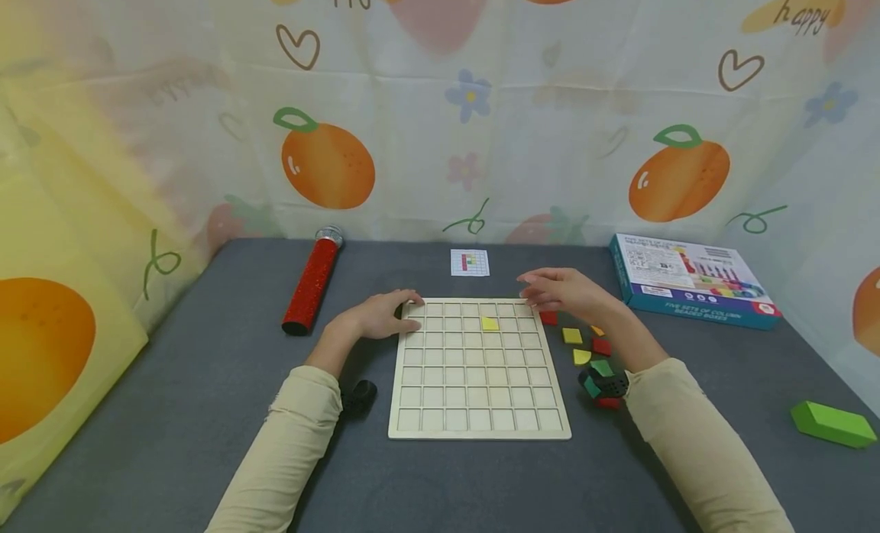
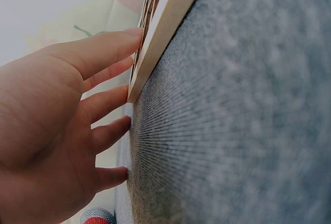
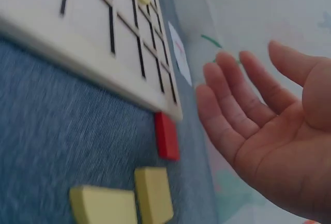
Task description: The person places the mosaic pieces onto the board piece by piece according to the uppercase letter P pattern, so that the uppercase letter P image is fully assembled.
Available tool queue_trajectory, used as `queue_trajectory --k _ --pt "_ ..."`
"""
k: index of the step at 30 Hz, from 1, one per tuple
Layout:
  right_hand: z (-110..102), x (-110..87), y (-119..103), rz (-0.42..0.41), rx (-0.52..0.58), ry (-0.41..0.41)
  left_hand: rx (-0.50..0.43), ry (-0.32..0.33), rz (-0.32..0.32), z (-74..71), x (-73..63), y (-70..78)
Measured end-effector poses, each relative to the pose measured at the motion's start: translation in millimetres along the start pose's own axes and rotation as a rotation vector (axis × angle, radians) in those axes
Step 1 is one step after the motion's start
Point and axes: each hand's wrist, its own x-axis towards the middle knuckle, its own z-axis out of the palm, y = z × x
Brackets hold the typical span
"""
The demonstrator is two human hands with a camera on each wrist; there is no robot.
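Observation:
A pale wooden grid board (image 1: 477, 420) lies on the dark grey table, with one yellow square tile (image 1: 490, 324) in a cell toward its far side. My left hand (image 1: 376, 316) rests at the board's far left corner. In the left wrist view its thumb and fingers (image 2: 110, 133) are spread, the thumb tip over the board's edge. Near the far right corner hovers my right hand (image 1: 567, 292), its palm holding nothing and its fingers (image 3: 225, 87) loosely extended in the right wrist view. Below it, a red tile (image 3: 166, 137) touches the board's corner.
Several red, yellow and green tiles (image 1: 572, 335) lie right of the board. Behind it is a small printed card (image 1: 470, 263). A red microphone (image 1: 312, 285) lies at left, a boxed set (image 1: 694, 281) at back right, and a green block (image 1: 833, 424) at far right.

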Motion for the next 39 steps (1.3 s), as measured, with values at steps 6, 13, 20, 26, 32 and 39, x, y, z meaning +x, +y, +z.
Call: queue_trajectory --k 6,13,20,26,32,39 --pt "-9.3 -6.2 13.7 -0.044 0.095 0.054 -0.007 0.004 -0.004 1.8 0.5 0.2" --pt "-25.3 -18.2 27.4 -0.061 0.129 0.069 0.001 0.008 -0.011 1.8 0.1 1.1" --pt "-42.8 -29.1 41.3 -0.044 0.114 0.059 0.001 0.007 0.000 1.5 0.2 0.9" --pt "-50.3 -34.5 49.6 -0.016 0.065 0.051 0.007 0.007 -0.012 1.9 0.6 -0.7" --pt "-56.2 -40.7 54.5 0.025 -0.007 0.090 0.004 0.005 -0.011 2.2 -0.4 -0.7" --pt "-61.1 -50.9 56.2 0.010 -0.096 0.083 -0.004 0.007 -0.005 2.0 0.9 -2.2"
